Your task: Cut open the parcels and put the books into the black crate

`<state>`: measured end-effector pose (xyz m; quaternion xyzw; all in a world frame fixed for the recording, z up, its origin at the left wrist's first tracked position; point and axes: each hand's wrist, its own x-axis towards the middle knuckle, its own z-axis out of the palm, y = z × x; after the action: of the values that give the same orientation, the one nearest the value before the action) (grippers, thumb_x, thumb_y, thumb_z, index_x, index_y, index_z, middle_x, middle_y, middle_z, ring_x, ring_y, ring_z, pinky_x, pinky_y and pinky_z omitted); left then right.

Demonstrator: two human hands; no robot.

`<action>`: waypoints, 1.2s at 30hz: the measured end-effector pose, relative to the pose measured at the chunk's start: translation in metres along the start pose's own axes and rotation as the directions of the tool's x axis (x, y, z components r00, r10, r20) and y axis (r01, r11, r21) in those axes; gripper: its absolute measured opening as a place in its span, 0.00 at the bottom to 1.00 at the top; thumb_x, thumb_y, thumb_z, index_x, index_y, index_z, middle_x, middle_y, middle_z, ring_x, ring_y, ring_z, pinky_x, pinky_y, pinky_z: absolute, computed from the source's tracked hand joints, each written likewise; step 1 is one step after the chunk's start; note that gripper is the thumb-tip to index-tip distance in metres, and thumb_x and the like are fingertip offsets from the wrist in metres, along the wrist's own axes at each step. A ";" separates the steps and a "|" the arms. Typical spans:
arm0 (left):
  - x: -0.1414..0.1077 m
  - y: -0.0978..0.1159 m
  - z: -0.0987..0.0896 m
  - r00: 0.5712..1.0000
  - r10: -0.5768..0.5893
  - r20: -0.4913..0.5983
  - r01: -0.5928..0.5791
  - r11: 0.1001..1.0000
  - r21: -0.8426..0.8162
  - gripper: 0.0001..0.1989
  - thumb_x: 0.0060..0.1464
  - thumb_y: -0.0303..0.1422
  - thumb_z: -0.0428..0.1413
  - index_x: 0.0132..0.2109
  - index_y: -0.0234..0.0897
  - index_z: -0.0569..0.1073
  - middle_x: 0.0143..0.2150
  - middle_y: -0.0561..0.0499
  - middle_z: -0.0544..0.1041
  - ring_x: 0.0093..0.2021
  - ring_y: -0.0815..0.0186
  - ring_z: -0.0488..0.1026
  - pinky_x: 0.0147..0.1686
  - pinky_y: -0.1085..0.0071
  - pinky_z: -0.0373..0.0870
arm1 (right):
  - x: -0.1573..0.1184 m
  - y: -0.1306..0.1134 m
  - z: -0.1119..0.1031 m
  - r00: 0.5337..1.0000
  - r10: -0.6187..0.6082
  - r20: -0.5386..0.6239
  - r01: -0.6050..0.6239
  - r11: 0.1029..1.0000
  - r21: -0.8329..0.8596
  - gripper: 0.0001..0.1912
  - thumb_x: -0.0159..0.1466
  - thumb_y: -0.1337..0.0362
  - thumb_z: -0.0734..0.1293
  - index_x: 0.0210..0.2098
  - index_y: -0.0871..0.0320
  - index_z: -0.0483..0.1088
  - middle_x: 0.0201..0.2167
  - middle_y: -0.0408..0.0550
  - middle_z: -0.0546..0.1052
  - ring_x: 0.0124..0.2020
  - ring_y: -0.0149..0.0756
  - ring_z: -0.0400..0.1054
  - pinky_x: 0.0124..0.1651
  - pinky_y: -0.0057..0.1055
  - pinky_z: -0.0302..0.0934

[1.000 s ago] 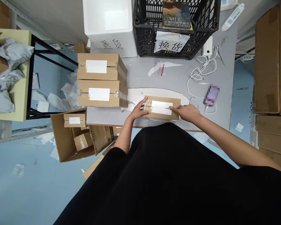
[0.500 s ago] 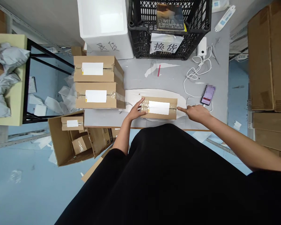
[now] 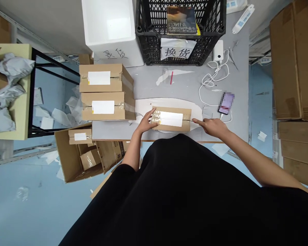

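Brown corrugated carton (image 3: 173,128), head view, lies flat on a white sheet (image 3: 143,106) on the grey table (image 3: 169,85), with a white label (image 3: 171,119) on top and clear tape (image 3: 156,117) across its left end. Left hand (image 3: 145,123) rests on that taped end, its fingers (image 3: 150,114) spread wide, gripping nothing. Right hand (image 3: 213,127) lies at the carton's right end, forefinger (image 3: 197,121) extended toward the seam, also not gripping. Step shown: both hands steadying the taped carton. Open cardboard box (image 3: 66,162) beside the table's near edge holds a labelled carton (image 3: 80,136) and a smaller taped parcel (image 3: 89,159). Black plastic crate (image 3: 154,51) holds a book (image 3: 181,20); white foam box (image 3: 110,34) stands just beside it.
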<state>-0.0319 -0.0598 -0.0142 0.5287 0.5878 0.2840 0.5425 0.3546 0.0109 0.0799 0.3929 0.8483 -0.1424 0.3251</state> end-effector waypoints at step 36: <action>0.015 0.055 0.111 0.974 0.186 0.132 -0.216 0.570 0.792 0.52 0.48 0.62 0.59 0.74 0.48 0.54 0.77 0.43 0.48 0.76 0.33 0.30 0.65 0.28 0.21 | 0.007 -0.014 0.080 0.996 0.088 -0.024 0.052 -0.331 0.942 0.42 0.64 0.49 0.69 0.72 0.50 0.53 0.24 0.36 0.67 0.18 0.26 0.60 0.22 0.26 0.59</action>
<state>0.0918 -0.0566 0.0029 0.7838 0.5791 0.0400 0.2207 0.3763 -0.0339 0.0149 0.5112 0.3808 -0.7521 -0.1672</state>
